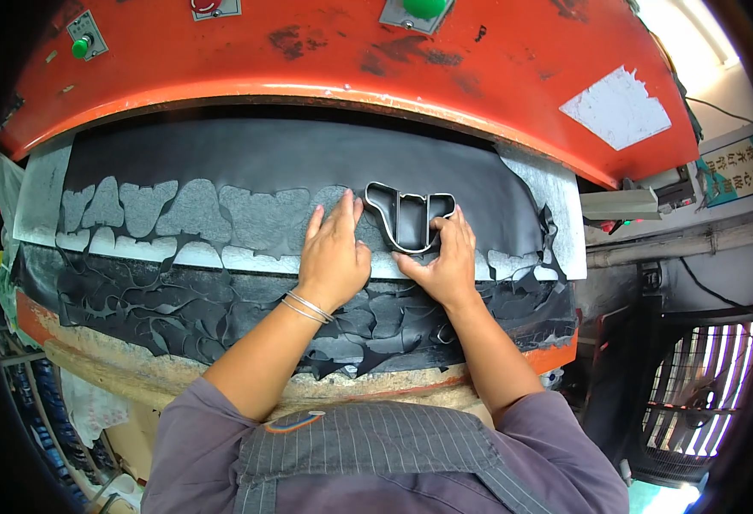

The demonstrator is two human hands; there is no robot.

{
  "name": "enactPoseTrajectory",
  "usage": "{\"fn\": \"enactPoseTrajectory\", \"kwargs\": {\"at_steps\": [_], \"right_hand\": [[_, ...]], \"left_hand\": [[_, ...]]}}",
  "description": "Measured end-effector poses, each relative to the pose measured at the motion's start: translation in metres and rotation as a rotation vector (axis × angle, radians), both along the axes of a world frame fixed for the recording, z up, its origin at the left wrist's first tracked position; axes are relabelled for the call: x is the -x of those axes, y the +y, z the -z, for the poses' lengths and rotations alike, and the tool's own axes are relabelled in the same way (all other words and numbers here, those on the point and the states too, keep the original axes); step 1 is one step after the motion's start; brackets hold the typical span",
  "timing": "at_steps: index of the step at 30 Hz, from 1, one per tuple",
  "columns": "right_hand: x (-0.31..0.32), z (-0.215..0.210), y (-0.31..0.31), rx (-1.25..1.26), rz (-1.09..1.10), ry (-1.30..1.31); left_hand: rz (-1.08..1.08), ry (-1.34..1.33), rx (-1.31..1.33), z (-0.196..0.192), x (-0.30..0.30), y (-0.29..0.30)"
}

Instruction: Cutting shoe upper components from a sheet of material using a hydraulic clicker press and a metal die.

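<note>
Nearest is the person's pinstriped apron [368, 445], and past it a tangle of black offcuts [188, 304] lies along the front of the press bed. The left hand [335, 259], with thin silvery bangles [308, 307] at its wrist, rests spread and holds nothing, fingertips just beside the die (contact there cannot be told). The right hand [450, 267] holds the lower right of the steel cutting die [399, 223] between thumb and fingers. The die sits on the black sheet [291, 154], right of a row of cut-out gaps. Farthest, the orange-red press head [351, 64] carries a green mushroom button [425, 7].
</note>
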State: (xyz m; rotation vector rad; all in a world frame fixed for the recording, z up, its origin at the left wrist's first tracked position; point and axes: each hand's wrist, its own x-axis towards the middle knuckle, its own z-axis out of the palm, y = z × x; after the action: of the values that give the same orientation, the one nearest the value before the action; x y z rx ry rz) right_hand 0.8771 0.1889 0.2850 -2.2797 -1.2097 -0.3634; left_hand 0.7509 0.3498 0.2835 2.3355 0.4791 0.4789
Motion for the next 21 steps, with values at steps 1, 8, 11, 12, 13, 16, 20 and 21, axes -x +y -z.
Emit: {"fn": "enactPoseTrajectory", "kwargs": {"at_steps": [1, 8, 11, 12, 13, 16, 20, 21], "right_hand": [[0.002, 0.000, 0.000, 0.004, -0.002, -0.005], [0.000, 0.004, -0.002, 0.121, 0.026, 0.083], [0.023, -0.024, -0.004, 0.327, 0.196, 0.166], [0.021, -0.031, -0.003, 0.328, 0.203, 0.165], [0.026, -0.042, -0.004, 0.189, 0.191, 0.160], [0.034, -0.100, 0.028, -0.217, 0.019, 0.162], [0.034, -0.163, 0.066, -0.458, 0.038, 0.123], [0.037, -0.170, 0.074, -0.472, 0.053, 0.194]], "left_hand": [[0.011, 0.000, -0.010, -0.001, 0.002, 0.000], [0.081, 0.046, -0.027, -0.002, 0.005, 0.004], [0.010, 0.017, 0.181, -0.008, 0.026, 0.038], [-0.090, -0.179, 0.173, -0.008, 0.037, 0.063], [-0.150, -0.272, 0.121, -0.030, 0.051, 0.088], [-0.452, -0.743, 0.078, -0.064, 0.098, 0.185], [-0.695, -0.834, -0.531, -0.144, 0.155, 0.246], [-0.696, -0.837, -0.539, -0.150, 0.172, 0.252]]}}
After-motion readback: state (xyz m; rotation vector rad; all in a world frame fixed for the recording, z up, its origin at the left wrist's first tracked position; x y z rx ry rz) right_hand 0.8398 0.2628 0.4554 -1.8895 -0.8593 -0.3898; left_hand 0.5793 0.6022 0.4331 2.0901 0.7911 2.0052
